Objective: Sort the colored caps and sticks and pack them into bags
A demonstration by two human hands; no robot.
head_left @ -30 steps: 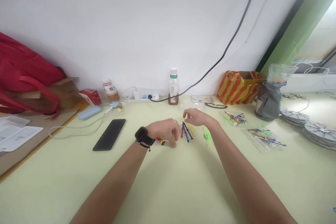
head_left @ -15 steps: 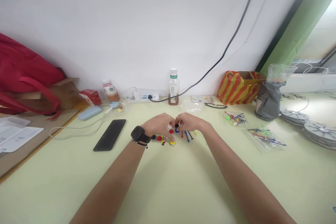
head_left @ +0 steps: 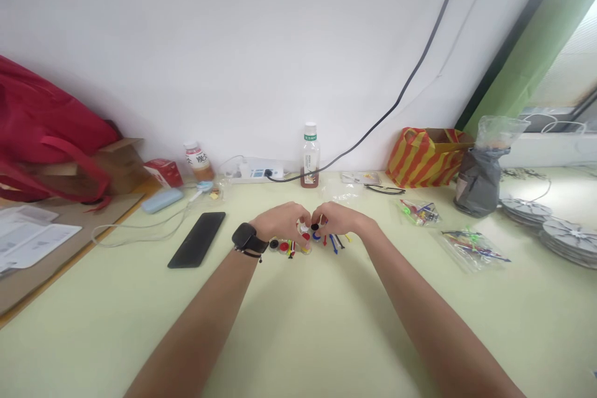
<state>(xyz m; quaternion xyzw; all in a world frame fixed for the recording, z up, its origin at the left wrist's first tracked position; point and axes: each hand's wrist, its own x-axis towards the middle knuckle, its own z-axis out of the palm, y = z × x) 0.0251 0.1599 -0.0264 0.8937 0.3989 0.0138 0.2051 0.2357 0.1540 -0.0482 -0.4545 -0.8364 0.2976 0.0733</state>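
Note:
My left hand [head_left: 282, 221], with a black watch [head_left: 245, 236] on the wrist, curls its fingers and thumb around a small group of round pieces. A red disc [head_left: 305, 237] shows beside its thumb; what the fingers grip is partly hidden. Facing it, my right hand [head_left: 339, 218] pinches a small black disc [head_left: 314, 227] above a blue disc [head_left: 316, 237]. To the left lie another black disc [head_left: 274, 244] and a red disc [head_left: 283, 247], beside thin coloured sticks [head_left: 291, 249]. Several small plastic arrows, one a blue arrow [head_left: 334, 245], fan out under my right hand.
A black phone [head_left: 196, 240] lies left of my hands. Behind stand a drink bottle [head_left: 310, 157] and a power strip [head_left: 254, 171]. Clear bags of coloured parts [head_left: 473, 245], a striped bag [head_left: 424, 155] and stacked grey discs [head_left: 571, 239] are on the right.
My left thumb has shifted off the yellow disc and in toward the red one. My right hand still holds the black disc, nearly in place.

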